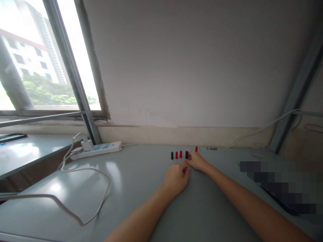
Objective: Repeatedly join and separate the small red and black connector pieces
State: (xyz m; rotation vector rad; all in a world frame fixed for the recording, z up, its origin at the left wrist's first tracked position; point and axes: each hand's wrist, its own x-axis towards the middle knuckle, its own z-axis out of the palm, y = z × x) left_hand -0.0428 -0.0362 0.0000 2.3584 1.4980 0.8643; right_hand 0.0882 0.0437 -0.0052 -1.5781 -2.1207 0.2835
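Several small upright cylinders stand in a row near the back of the grey table. From the left come a black cylinder (172, 155), a red cylinder (176, 155) and a second red cylinder (181, 154). At the row's right end, the fingers of my right hand (198, 161) close on another black cylinder (186, 154). One more red cylinder (196, 149) stands just behind that hand. My left hand (176, 177) is curled in front of the row, thumb and fingers drawn together near my right fingertips. Whatever it may hold is hidden.
Small grey metal pieces (212, 148) lie by the wall on the right. A white power strip (101, 149) with plugs sits back left, its cable (103, 201) looping over the table (131, 188). A blurred dark object (282, 188) is at the right.
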